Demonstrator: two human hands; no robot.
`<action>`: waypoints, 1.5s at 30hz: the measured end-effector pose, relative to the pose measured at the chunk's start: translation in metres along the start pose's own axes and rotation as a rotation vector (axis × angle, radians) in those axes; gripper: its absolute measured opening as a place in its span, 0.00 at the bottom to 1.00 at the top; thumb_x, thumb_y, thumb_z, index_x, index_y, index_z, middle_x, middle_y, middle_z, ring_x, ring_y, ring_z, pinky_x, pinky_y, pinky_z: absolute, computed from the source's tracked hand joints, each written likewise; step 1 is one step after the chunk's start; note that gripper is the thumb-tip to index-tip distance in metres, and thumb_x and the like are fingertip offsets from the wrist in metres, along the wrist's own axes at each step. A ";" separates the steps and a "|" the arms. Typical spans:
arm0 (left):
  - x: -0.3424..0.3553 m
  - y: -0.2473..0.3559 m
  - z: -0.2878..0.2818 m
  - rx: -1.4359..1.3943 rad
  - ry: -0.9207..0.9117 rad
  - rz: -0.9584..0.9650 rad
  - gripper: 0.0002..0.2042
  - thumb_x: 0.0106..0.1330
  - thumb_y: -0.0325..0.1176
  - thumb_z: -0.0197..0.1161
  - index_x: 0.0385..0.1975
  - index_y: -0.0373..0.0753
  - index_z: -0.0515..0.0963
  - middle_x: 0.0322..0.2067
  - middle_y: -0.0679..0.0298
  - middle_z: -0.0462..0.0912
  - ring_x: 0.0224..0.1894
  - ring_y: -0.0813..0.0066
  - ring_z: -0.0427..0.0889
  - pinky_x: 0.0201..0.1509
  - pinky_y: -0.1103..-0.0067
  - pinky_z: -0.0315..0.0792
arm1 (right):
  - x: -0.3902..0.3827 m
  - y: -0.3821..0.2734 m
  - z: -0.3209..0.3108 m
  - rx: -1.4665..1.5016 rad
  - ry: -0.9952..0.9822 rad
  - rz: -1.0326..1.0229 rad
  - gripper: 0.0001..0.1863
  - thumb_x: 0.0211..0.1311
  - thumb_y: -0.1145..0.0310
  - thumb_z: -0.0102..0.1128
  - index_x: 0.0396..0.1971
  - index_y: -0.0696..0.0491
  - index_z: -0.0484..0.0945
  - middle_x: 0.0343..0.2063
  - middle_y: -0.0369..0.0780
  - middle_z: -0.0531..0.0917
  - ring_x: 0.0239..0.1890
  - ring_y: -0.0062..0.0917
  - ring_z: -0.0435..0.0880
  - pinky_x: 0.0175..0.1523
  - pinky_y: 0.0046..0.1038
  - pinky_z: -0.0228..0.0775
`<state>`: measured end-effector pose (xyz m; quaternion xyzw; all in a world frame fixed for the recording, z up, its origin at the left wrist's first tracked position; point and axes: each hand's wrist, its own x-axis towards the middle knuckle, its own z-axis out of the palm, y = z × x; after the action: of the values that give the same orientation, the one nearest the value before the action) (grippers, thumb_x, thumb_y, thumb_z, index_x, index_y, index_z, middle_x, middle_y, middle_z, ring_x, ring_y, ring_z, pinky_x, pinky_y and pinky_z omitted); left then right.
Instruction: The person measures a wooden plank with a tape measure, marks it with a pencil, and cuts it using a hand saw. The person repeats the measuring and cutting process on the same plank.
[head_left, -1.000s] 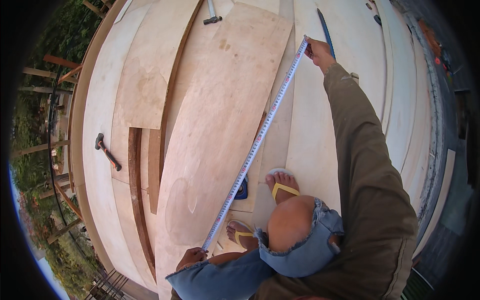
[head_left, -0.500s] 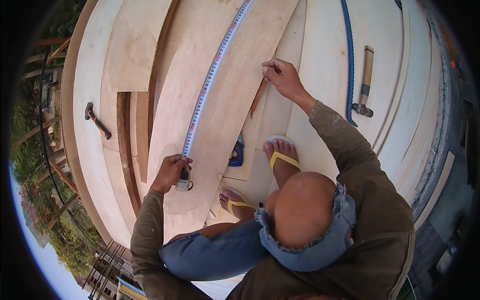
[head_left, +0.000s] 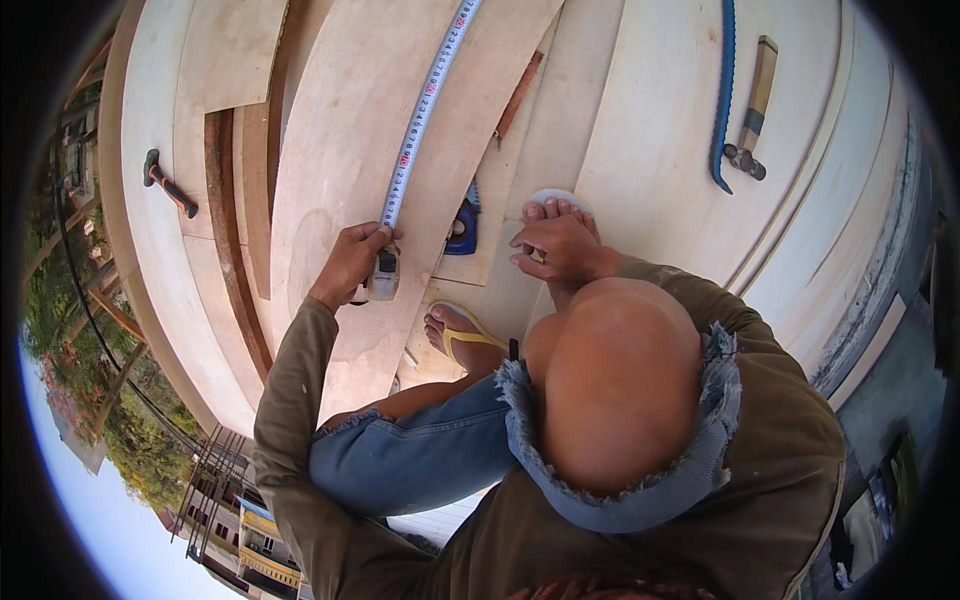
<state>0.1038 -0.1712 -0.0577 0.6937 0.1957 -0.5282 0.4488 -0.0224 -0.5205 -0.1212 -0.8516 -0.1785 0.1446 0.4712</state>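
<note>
My left hand grips the clear-and-black case of a tape measure, thumb at the mouth where the blade comes out. Its white blade runs away from me along a pale plywood sheet and leaves the view at the top. My right hand is closed over my right foot, fingers curled in; what they hold, if anything, is too small to name. Partly under the sheet's right edge lies a blue-handled tool. Farther off along that edge is a reddish-brown wood strip.
A small black-and-orange hammer lies at the left beside a dark timber strip. At the right are a blue curved strip and a wooden-handled hammer. My feet in yellow-strapped sandals stand beside the sheet.
My right hand has drawn back from the sheet's right edge to over my right foot. The left hand still grips the tape measure; the whole view has shifted.
</note>
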 end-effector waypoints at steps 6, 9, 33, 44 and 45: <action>-0.001 0.006 0.005 -0.012 0.004 0.014 0.15 0.77 0.36 0.54 0.45 0.30 0.81 0.31 0.61 0.84 0.31 0.77 0.82 0.36 0.78 0.77 | 0.009 -0.004 -0.009 -0.096 0.023 -0.035 0.11 0.54 0.58 0.71 0.32 0.49 0.86 0.23 0.36 0.84 0.30 0.33 0.83 0.40 0.36 0.73; 0.000 0.005 0.012 -0.048 -0.012 0.001 0.15 0.75 0.36 0.56 0.42 0.29 0.83 0.30 0.64 0.84 0.30 0.79 0.78 0.37 0.79 0.73 | 0.010 -0.008 -0.011 -0.140 0.026 -0.006 0.11 0.56 0.58 0.71 0.32 0.49 0.85 0.23 0.35 0.84 0.29 0.34 0.83 0.39 0.39 0.73; 0.002 0.011 -0.016 0.188 0.145 0.100 0.13 0.76 0.37 0.54 0.34 0.36 0.82 0.23 0.71 0.77 0.23 0.84 0.71 0.26 0.80 0.67 | 0.025 -0.006 -0.006 0.116 -0.026 0.144 0.15 0.61 0.57 0.65 0.36 0.54 0.84 0.29 0.43 0.85 0.33 0.38 0.84 0.44 0.40 0.73; -0.001 0.006 -0.025 0.223 0.214 0.111 0.15 0.77 0.40 0.53 0.36 0.36 0.81 0.22 0.71 0.75 0.21 0.85 0.71 0.24 0.80 0.66 | 0.071 -0.027 0.028 -0.021 -0.393 0.411 0.24 0.63 0.56 0.65 0.46 0.60 0.72 0.36 0.49 0.83 0.39 0.46 0.85 0.45 0.46 0.74; -0.002 0.006 -0.025 0.206 0.204 0.111 0.15 0.77 0.40 0.53 0.36 0.36 0.81 0.23 0.71 0.75 0.21 0.85 0.71 0.23 0.80 0.66 | 0.070 -0.027 0.031 0.026 -0.350 0.473 0.24 0.63 0.56 0.66 0.46 0.60 0.71 0.32 0.50 0.83 0.37 0.46 0.85 0.44 0.45 0.73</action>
<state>0.1213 -0.1532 -0.0529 0.7960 0.1462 -0.4465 0.3816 0.0229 -0.4527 -0.1196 -0.8255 -0.0518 0.3975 0.3973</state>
